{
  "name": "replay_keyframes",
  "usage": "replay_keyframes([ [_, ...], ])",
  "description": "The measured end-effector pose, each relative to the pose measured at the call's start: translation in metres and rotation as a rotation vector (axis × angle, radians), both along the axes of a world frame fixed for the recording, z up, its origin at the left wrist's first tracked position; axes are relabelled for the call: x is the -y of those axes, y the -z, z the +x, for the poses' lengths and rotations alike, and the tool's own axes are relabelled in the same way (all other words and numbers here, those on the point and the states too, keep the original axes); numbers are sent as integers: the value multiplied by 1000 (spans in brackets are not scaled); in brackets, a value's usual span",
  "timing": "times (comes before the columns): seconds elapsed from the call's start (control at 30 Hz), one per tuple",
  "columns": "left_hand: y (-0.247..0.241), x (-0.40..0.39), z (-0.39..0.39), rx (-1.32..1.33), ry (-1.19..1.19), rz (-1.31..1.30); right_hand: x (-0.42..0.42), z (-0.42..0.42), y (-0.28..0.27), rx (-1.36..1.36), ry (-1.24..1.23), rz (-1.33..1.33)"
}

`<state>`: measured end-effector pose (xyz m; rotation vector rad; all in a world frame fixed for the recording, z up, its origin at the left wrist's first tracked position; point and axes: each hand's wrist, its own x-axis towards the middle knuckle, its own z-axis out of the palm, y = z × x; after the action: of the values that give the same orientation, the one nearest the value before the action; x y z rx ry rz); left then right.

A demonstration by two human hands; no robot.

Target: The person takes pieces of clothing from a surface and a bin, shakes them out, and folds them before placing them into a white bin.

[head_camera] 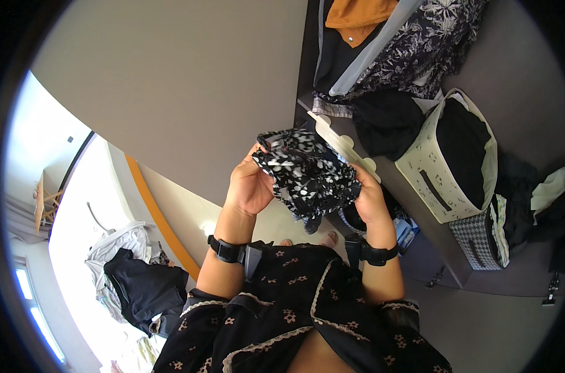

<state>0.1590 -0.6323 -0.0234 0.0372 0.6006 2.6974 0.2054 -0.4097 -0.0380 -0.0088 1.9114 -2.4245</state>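
Both my hands hold up a black cloth garment with a white floral print point(310, 175), bunched between them. My left hand point(252, 184) grips its upper left edge near a thin black strap, palm partly turned up. On its right edge, the thumb and fingers of my right hand point(370, 193) pinch the fabric; some of those fingers are hidden behind it. Just behind the garment is the cream plastic edge strip point(345, 144) of a container or drawer. Blue cloth shows at the garment's lower rim.
At right, an open wardrobe shelf holds a cream fabric storage box point(429, 172) with black clothes and a houndstooth box point(478, 240). Hanging clothes point(413, 51) are above. A large grey-brown panel point(194, 84) stands at upper left. Clothes point(147, 284) lie on a white bed at left.
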Motion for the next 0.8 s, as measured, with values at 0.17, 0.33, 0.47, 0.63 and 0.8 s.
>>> replay_keyframes([
  [0.17, 18, 9, -11, 179, 73, 161, -15, -6, 7, 4, -33, 357],
  [0.33, 19, -8, -8, 256, 176, 136, 20, -15, -4, -125, -107, 347],
  [0.47, 12, -13, -3, 143, 274, 183, 44, -28, 22, -410, -200, 760],
  [0.63, -8, 19, -8, -68, 290, 283, 27, -47, 55, -58, -272, 888],
  [0.8, 10, 72, -23, 73, -253, -378, 17, -40, 31, 312, 9, 28],
])
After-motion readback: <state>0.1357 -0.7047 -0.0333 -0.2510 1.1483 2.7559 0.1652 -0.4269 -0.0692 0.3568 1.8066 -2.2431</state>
